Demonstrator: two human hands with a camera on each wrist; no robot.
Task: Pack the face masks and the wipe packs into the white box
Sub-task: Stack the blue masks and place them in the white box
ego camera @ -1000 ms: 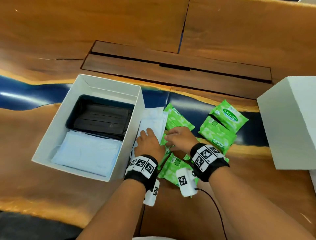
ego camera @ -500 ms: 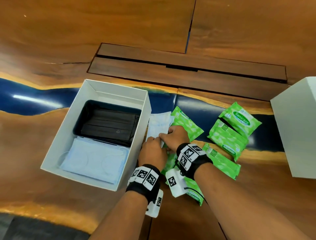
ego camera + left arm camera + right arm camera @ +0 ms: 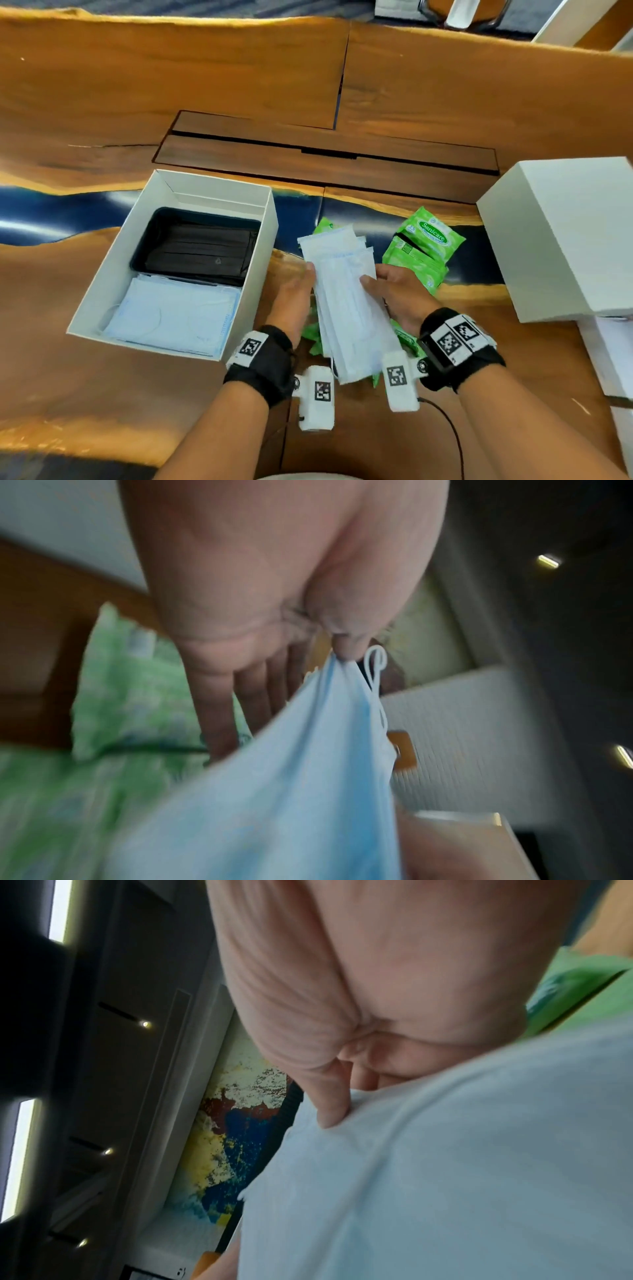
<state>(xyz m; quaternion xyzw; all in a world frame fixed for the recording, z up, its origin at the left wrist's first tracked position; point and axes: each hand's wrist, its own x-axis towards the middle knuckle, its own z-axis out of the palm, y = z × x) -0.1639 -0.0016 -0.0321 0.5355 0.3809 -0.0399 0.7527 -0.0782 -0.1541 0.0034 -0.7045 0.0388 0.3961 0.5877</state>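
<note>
Both hands hold a stack of pale blue face masks (image 3: 346,294) up above the table, right of the open white box (image 3: 113,274). My left hand (image 3: 296,298) grips its left edge, thumb on top; my right hand (image 3: 394,294) grips the right edge. Inside the box lie black masks (image 3: 202,251) at the far end and pale blue masks (image 3: 171,317) at the near end. Green wipe packs (image 3: 423,245) lie on the table to the right, and more (image 3: 311,339) sit under the held stack. The left wrist view shows the stack (image 3: 291,791) pinched; the right wrist view shows a finger pressing it (image 3: 445,1150).
A white lid (image 3: 561,236) stands at the right, with more white boxes (image 3: 613,356) at the right edge. The wooden table (image 3: 171,78) has a dark recessed panel (image 3: 325,161) behind the box.
The hands gathered the pale blue masks off the table beside the box and lifted them as a stack. The head camera has tilted up and shows more of the table.
</note>
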